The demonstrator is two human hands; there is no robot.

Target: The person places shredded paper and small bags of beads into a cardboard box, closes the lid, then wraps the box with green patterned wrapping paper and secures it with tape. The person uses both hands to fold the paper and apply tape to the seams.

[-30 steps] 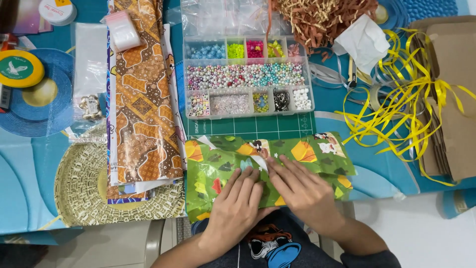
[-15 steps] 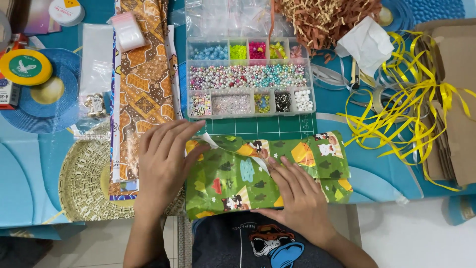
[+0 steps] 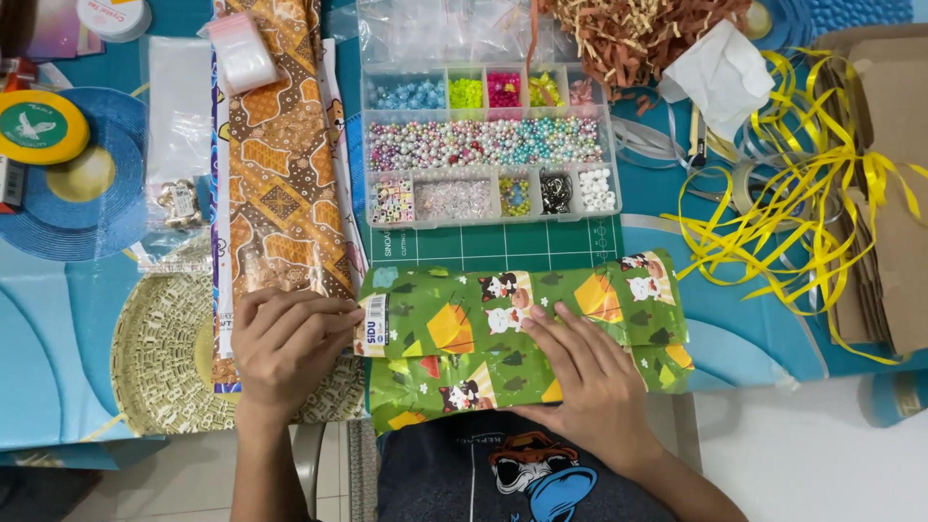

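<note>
Nearest me, I see my right hand (image 3: 594,372) lying flat and open, fingers spread, pressing down on the green wrapped parcel (image 3: 522,333) without gripping it. The parcel — covered in cartoon-print paper with orange tents and small animals — sits at the near edge of the table (image 3: 58,329), just in front of my lap, its long side running left to right. My left hand (image 3: 285,343) is at the parcel's left end, fingers curled loosely, the fingertips touching the folded end flap where a small white label shows; I cannot tell whether it pinches the paper or only rests on it. Under that hand lies a round gold woven mat (image 3: 159,353), and beside it a long strip of brown batik-pattern paper (image 3: 285,174) runs away from me. Just beyond the parcel is a green cutting mat (image 3: 503,246), with a clear bead organiser box (image 3: 488,145) on it, its compartments full of coloured beads. To the far right — a tangle of yellow ribbon (image 3: 802,213) next to brown cardboard (image 3: 889,184); far left, a blue ribbon spool (image 3: 77,193).
</note>
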